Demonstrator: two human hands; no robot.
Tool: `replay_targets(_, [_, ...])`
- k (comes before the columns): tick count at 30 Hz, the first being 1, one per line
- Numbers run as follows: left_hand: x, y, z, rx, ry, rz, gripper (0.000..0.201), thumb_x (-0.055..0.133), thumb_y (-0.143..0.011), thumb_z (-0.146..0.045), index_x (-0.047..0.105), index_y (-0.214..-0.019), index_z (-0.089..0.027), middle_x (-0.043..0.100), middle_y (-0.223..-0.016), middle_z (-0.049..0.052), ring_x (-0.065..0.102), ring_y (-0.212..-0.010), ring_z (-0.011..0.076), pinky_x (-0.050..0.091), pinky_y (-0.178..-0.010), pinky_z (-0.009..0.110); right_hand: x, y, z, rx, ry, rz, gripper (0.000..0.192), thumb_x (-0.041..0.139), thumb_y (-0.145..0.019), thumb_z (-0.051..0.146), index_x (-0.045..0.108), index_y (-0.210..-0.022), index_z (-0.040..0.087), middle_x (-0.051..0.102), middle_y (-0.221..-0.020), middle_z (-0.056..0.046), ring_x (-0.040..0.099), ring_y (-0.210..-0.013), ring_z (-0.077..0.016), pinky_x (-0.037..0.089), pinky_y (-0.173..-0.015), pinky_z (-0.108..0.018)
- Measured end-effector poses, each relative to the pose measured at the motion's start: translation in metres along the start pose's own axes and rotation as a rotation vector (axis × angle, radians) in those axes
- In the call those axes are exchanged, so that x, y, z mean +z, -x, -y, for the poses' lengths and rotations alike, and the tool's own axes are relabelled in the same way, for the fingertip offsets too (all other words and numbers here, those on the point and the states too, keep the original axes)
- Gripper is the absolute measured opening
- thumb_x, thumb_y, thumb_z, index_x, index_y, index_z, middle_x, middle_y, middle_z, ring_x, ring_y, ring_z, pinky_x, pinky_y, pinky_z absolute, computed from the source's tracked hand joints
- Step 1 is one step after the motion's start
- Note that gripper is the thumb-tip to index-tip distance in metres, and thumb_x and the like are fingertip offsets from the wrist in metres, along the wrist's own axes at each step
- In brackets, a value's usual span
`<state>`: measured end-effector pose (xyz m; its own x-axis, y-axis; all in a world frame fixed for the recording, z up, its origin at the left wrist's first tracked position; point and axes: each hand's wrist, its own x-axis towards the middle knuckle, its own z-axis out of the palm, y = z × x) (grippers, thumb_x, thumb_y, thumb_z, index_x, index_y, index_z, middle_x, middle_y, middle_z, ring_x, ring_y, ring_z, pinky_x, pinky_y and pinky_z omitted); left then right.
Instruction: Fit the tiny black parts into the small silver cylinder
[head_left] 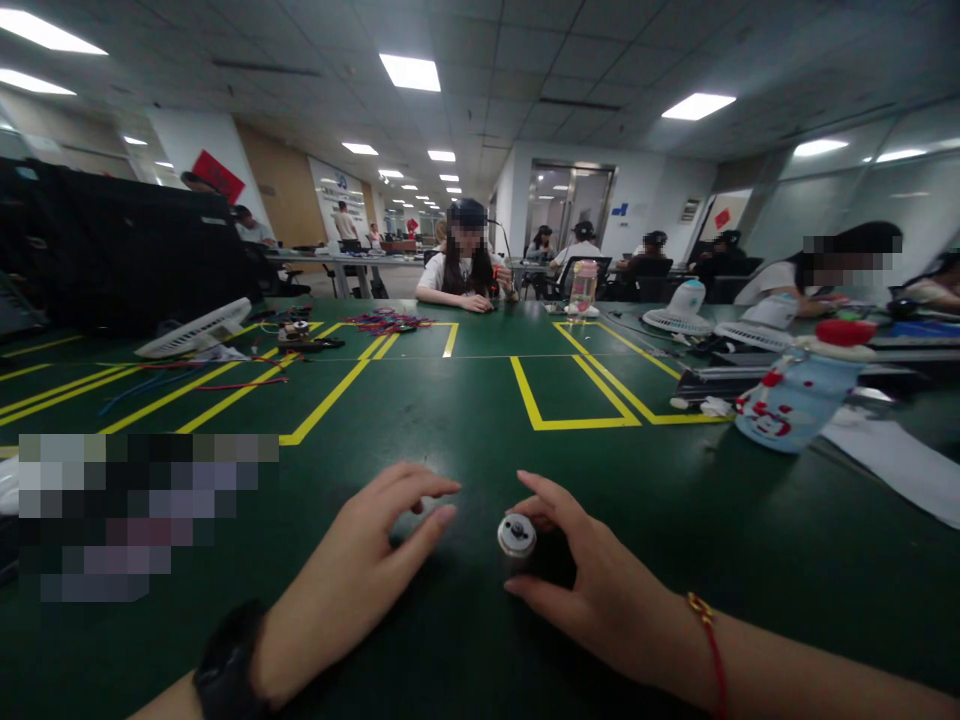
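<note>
Curving right hand (pixel 604 595): thumb and fingers half parted around a small metal cylinder (pixel 517 538); whether they press it, I cannot tell.
Left hand (pixel 371 550): released, thumb apart from fingers, clear of the cylinder.
Cylinder: upright at the green table (pixel 442 425), between the hands.
Wall sign (pixel 331 184): blue logo, lettering too blurred to read.
Blue bottle (pixel 801 390): red-and-white printed figures.

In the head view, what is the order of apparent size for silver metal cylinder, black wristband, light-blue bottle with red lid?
1. Light-blue bottle
2. Black wristband
3. Silver metal cylinder
</note>
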<state>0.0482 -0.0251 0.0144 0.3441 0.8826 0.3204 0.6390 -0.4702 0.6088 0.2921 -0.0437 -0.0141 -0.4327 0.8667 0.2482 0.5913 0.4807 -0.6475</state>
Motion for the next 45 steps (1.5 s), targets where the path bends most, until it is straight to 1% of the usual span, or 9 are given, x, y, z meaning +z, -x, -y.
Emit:
replay_targets(6, [0.021, -0.018, -0.050, 0.080, 0.246, 0.104, 0.015, 0.055, -0.087, -0.024, 0.070, -0.085, -0.025, 0.062, -0.089, 0.000, 0.058, -0.083, 0.0142, 0.046, -0.076, 0.026, 0.005, -0.003, 0.000, 0.052, -0.042, 0.009, 0.072, 0.063, -0.076, 0.034, 0.024, -0.137, 0.029, 0.055, -0.118, 0.000, 0.053, -0.107, -0.0126, 0.042, -0.097, -0.031])
replay_targets(13, [0.015, -0.016, -0.015, -0.066, 0.278, 0.093, 0.009, 0.063, -0.082, -0.030, 0.072, -0.085, -0.029, 0.061, -0.091, -0.001, 0.059, -0.088, 0.0160, 0.045, -0.081, 0.029, -0.008, -0.002, 0.007, 0.013, 0.003, -0.026, 0.039, 0.057, -0.074, 0.021, 0.048, -0.112, 0.025, 0.057, -0.106, 0.000, 0.054, -0.094, -0.0101, 0.046, -0.085, -0.025])
replay_targets(21, [0.033, -0.010, -0.001, -0.015, 0.085, 0.233, 0.016, 0.068, -0.077, -0.032, 0.072, -0.092, -0.035, 0.063, -0.102, 0.000, 0.057, -0.098, 0.0204, 0.044, -0.087, 0.035, -0.003, -0.001, -0.004, -0.026, 0.068, 0.007, 0.050, 0.057, -0.076, 0.026, 0.042, -0.124, 0.028, 0.053, -0.119, -0.002, 0.052, -0.107, -0.0126, 0.043, -0.095, -0.028])
replay_targets(25, [0.001, -0.014, 0.014, -0.115, 0.143, 0.084, 0.034, 0.058, -0.083, -0.043, 0.061, -0.116, -0.035, 0.061, -0.115, 0.001, 0.057, -0.099, 0.0217, 0.046, -0.086, 0.035, -0.041, 0.003, -0.026, 0.135, 0.168, -0.159, 0.050, 0.054, -0.080, 0.040, 0.040, -0.126, 0.027, 0.053, -0.121, -0.003, 0.053, -0.108, -0.0140, 0.043, -0.095, -0.030])
replay_targets(31, [-0.051, -0.005, 0.082, -0.437, 0.187, -0.126, 0.048, 0.052, -0.082, -0.055, 0.056, -0.122, -0.029, 0.065, -0.106, 0.004, 0.061, -0.092, 0.0245, 0.048, -0.079, 0.036, -0.140, 0.048, -0.114, 0.597, 0.467, -0.568, 0.066, 0.056, -0.069, 0.058, 0.046, -0.121, 0.019, 0.059, -0.107, -0.010, 0.061, -0.078, -0.0208, 0.050, -0.069, -0.035])
replay_targets(36, [-0.053, 0.002, 0.101, -0.518, 0.186, -0.101, 0.050, 0.049, -0.082, -0.058, 0.054, -0.122, -0.030, 0.064, -0.084, 0.001, 0.059, -0.076, 0.0210, 0.044, -0.070, 0.033, -0.185, 0.087, -0.157, 0.798, 0.619, -0.519, 0.061, 0.053, -0.071, 0.057, 0.049, -0.116, 0.015, 0.059, -0.107, -0.016, 0.062, -0.088, -0.0261, 0.047, -0.074, -0.035])
replay_targets(39, [-0.049, 0.000, 0.098, -0.521, 0.203, -0.092, 0.047, 0.049, -0.082, -0.059, 0.056, -0.119, -0.030, 0.065, -0.095, 0.002, 0.059, -0.081, 0.0210, 0.043, -0.074, 0.033, -0.176, 0.083, -0.145, 0.768, 0.814, -0.555, 0.071, 0.051, -0.071, 0.062, 0.047, -0.121, 0.012, 0.054, -0.115, -0.022, 0.054, -0.106, -0.0353, 0.042, -0.084, -0.044])
replay_targets(42, [-0.045, -0.002, 0.100, -0.516, 0.190, -0.071, 0.048, 0.049, -0.082, -0.059, 0.056, -0.118, -0.029, 0.065, -0.099, 0.002, 0.060, -0.083, 0.0221, 0.043, -0.073, 0.034, -0.137, 0.059, -0.105, 0.392, 0.984, -0.596, 0.071, 0.049, -0.074, 0.061, 0.045, -0.126, 0.013, 0.047, -0.126, -0.018, 0.040, -0.121, -0.0356, 0.030, -0.098, -0.050])
replay_targets(45, [-0.043, -0.002, 0.102, -0.507, 0.172, -0.065, 0.048, 0.048, -0.082, -0.059, 0.057, -0.118, -0.029, 0.066, -0.100, 0.002, 0.061, -0.084, 0.0227, 0.044, -0.072, 0.033, -0.076, 0.026, -0.049, 0.058, 0.722, -0.244, 0.048, 0.048, -0.082, 0.052, 0.050, -0.123, 0.027, 0.049, -0.126, -0.006, 0.043, -0.117, -0.0239, 0.033, -0.098, -0.043])
